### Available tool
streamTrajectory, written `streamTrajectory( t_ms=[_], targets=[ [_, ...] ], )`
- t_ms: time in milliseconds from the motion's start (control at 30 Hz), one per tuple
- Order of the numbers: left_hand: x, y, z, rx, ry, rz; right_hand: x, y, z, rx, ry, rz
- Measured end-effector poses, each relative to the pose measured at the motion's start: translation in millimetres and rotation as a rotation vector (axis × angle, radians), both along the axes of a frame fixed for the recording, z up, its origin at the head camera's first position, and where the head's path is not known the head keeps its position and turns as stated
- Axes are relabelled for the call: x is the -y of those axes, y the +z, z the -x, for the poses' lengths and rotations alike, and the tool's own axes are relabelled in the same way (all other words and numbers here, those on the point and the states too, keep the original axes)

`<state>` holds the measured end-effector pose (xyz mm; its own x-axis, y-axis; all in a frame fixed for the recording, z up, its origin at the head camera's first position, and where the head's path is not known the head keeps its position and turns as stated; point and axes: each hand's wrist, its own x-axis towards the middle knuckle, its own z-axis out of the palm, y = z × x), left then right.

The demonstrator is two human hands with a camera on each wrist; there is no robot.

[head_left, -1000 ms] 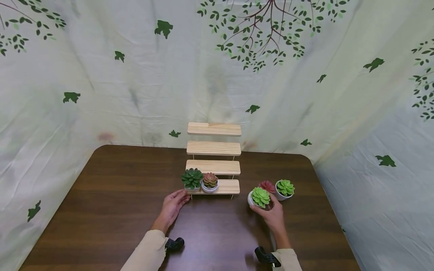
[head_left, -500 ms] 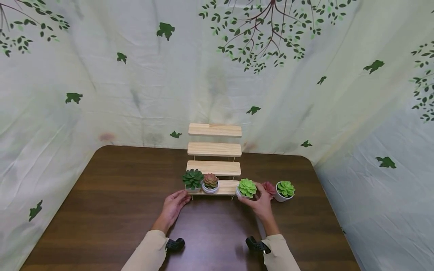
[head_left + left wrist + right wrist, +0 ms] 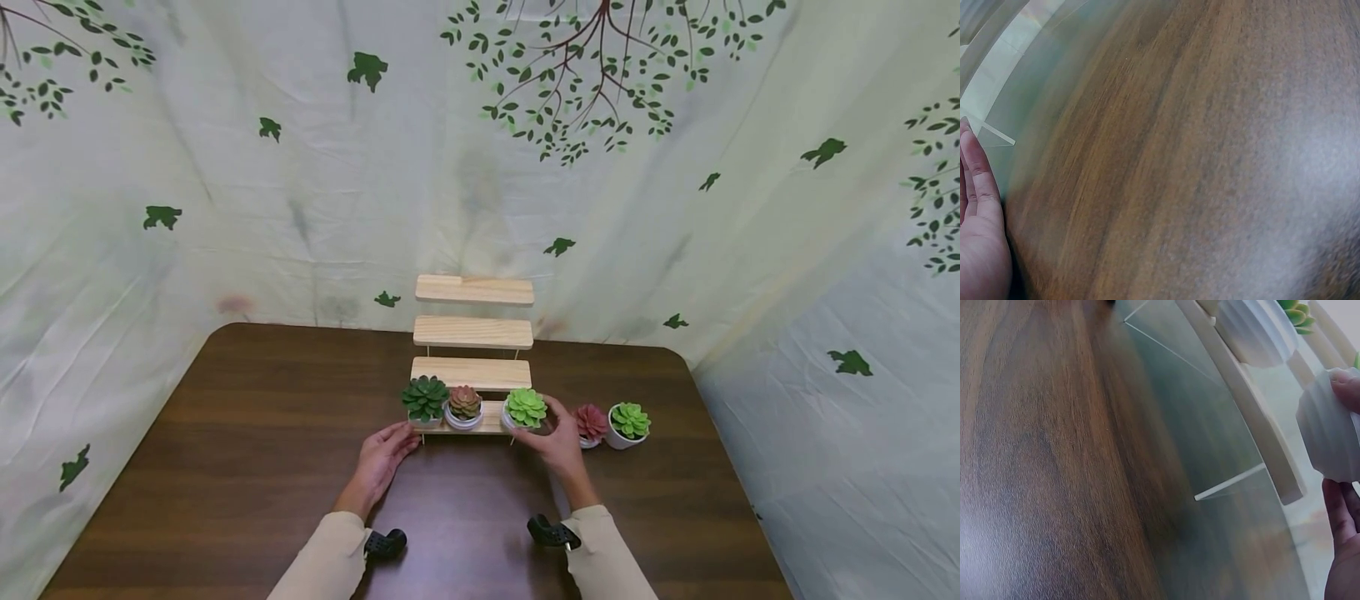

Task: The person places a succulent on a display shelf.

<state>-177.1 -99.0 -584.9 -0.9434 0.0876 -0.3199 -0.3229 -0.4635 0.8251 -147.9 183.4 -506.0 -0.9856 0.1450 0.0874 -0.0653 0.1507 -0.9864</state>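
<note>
A tiered wooden shelf stand (image 3: 472, 374) stands toward the back of the table. On its lowest board are a dark green potted succulent (image 3: 425, 398) at the left and a reddish-brown potted succulent (image 3: 464, 404) beside it. My right hand (image 3: 558, 442) holds a light green potted succulent (image 3: 524, 408) by its pot at that board's right end. The right wrist view shows thumb and fingers on its white ribbed pot (image 3: 1329, 431); whether the pot touches the board cannot be told. My left hand (image 3: 381, 462) rests by the board's left end, fingers nearly straight; its fingertips touch or nearly touch the stand.
Right of the stand, a red potted succulent (image 3: 591, 423) and another light green potted succulent (image 3: 629, 423) stand close together on the brown table (image 3: 285, 467). A white leaf-print curtain (image 3: 315, 183) hangs behind the table and at its sides.
My right hand has carried the light green potted succulent leftward from beside the red one to the lowest board's right end. My left hand has stayed in place.
</note>
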Motion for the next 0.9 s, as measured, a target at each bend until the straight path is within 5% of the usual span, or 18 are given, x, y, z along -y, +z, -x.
streamTrajectory(
  t_ms=[900],
  targets=[
    [0.2,-2.4,-0.5,-0.031,0.001,-0.003,16,-4.9,7.6,-0.006,0.088,-0.02]
  ],
)
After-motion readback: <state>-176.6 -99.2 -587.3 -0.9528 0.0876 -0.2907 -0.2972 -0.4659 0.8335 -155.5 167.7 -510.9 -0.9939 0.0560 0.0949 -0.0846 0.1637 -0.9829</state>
